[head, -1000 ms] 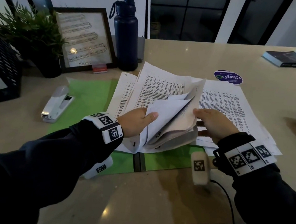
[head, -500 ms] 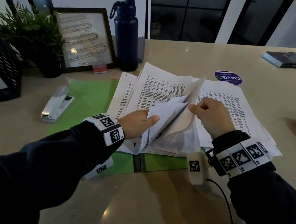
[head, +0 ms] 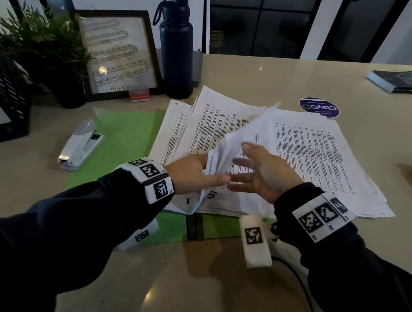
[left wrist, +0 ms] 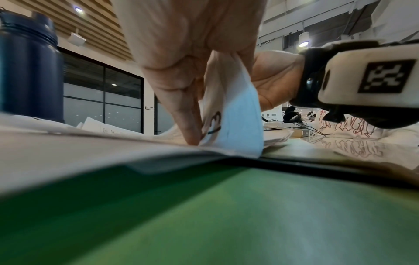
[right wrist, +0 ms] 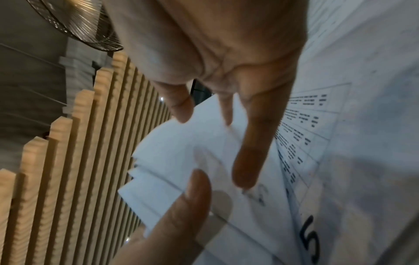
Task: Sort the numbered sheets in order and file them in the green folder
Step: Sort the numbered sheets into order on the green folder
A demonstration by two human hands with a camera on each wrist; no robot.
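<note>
Left hand [head: 192,172] pinches the near-left corner of several lifted sheets [head: 229,146], thumb on top and fingers curled beneath, while its wrist rests low on the green folder [head: 123,139]. Right hand [head: 262,173], just at 3 o'clock of it, hovers empty with fingers spread and nearly straight, palm turned toward the raised pages, holding nothing. Below both lies the main stack [head: 324,161], fanned untidily across the surface [head: 262,79] (a handwritten 3 shows on a lifted corner, a 5 on the page beneath). The folder lies open under the stack, stretching out toward 9 o'clock.

Risk, as I judge it: the lifted pages are held only at one corner, so they may slip or flop back and lose the place. The loose fan could also slide toward 3 o'clock if the right hand brushes it.
</note>
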